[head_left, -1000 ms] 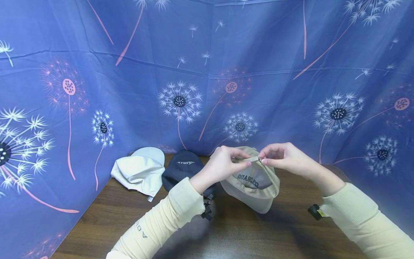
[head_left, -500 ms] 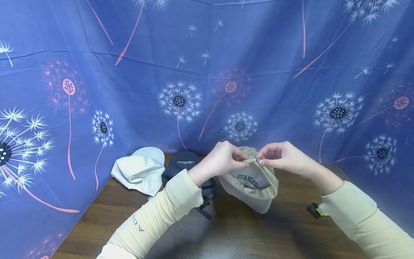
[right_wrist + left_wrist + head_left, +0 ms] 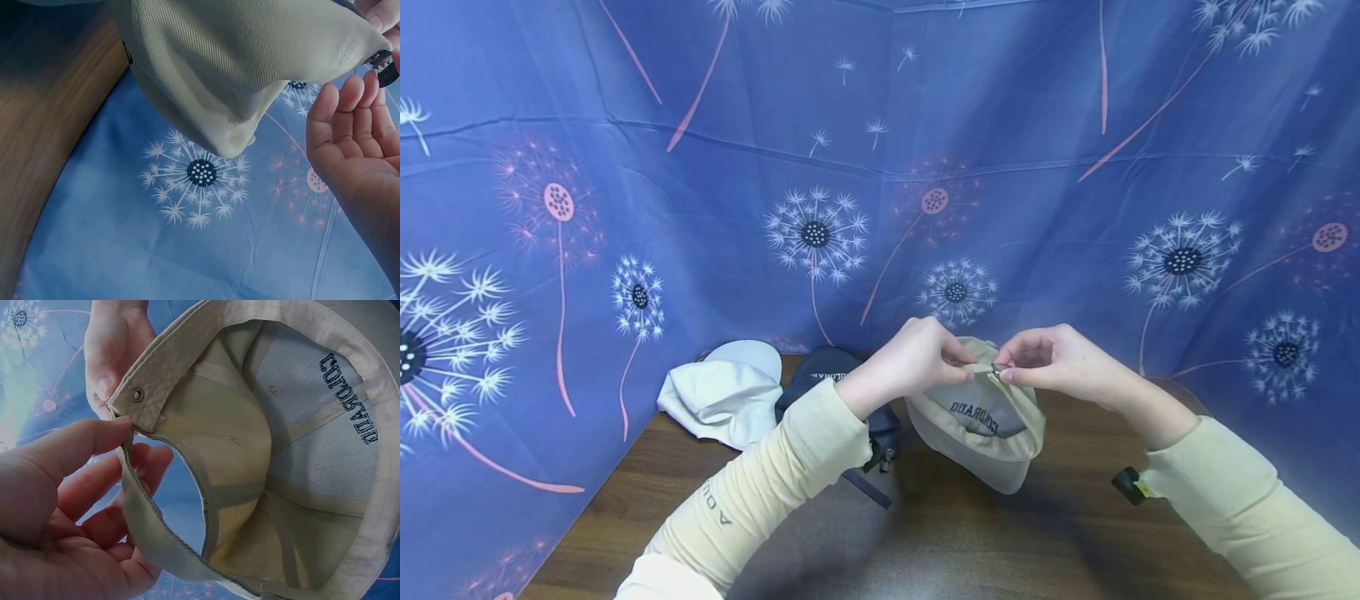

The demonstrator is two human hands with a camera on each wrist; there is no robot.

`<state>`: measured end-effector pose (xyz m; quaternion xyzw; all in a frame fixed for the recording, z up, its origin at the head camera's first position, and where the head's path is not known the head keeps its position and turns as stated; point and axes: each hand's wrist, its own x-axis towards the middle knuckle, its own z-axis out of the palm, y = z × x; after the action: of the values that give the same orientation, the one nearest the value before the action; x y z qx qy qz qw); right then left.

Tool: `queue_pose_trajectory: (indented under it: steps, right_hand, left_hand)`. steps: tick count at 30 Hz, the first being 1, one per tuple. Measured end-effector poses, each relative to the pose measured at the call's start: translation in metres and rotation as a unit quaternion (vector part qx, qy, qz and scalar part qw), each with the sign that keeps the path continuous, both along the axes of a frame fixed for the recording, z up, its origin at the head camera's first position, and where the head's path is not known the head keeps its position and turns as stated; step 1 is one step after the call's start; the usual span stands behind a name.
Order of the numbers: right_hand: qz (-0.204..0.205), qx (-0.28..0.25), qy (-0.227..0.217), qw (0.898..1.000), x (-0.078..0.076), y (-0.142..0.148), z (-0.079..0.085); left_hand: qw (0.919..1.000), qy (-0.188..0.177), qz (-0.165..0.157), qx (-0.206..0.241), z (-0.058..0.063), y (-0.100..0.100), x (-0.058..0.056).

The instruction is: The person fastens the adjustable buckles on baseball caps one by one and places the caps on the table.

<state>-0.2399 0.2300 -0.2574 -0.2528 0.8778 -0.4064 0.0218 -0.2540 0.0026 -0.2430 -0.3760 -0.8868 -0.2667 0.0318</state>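
Observation:
A beige baseball cap (image 3: 977,433) hangs upside down between my hands, its inside showing COLORADO in mirrored dark letters. With thumb and fingertips my left hand (image 3: 913,358) pinches the cap's back strap (image 3: 147,515), which curves round the rear opening in the left wrist view. Opposite it, my right hand (image 3: 1060,358) pinches the small metal buckle (image 3: 997,370), its thumb right at the buckle's edge. The buckle (image 3: 380,59) also shows by the right fingertips in the right wrist view. A metal eyelet (image 3: 137,395) sits in the sweatband beside the pinched end.
A white cap (image 3: 722,396) lies at the left on the wooden table (image 3: 970,542). Beside it, partly behind my left arm, is a black cap (image 3: 823,367) with its strap (image 3: 867,488) trailing forward. A blue dandelion-print cloth (image 3: 880,167) hangs around the back and sides.
My left hand has shifted slightly left and up, its fingertips sliding a little farther from the buckle. The right hand and the cap have moved only slightly. More of the black cap's strap shows.

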Motion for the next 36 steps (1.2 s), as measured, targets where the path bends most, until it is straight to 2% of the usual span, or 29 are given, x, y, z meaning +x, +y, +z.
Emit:
queue_pose_trajectory:
  steps: [10, 19, 22, 30, 36]
  right_hand:
    - [-0.006, 0.007, 0.002, 1.0, 0.0013, -0.001, 0.0005]
    - [-0.007, -0.001, 0.003, 1.0, -0.0019, -0.0011, -0.0015]
    - [-0.009, -0.006, 0.003, 1.0, -0.0025, -0.001, -0.0017]
    - [-0.019, -0.008, 0.006, 1.0, -0.0026, 0.0001, -0.0017]
    - [-0.028, -0.006, 0.008, 1.0, -0.0014, 0.0003, -0.0012]
  left_hand:
    - [1.0, 0.004, -0.006, 0.003, 0.0033, 0.0021, 0.0007]
    - [0.9999, 0.009, 0.005, 0.014, 0.0034, 0.0036, 0.0013]
    - [0.9996, 0.013, 0.001, 0.024, 0.0025, 0.0029, 0.0009]
    - [0.9953, 0.015, -0.02, 0.093, -0.0006, 0.0025, -0.0005]
    - [0.9932, 0.024, -0.026, 0.11, -0.0006, 0.0029, -0.0011]
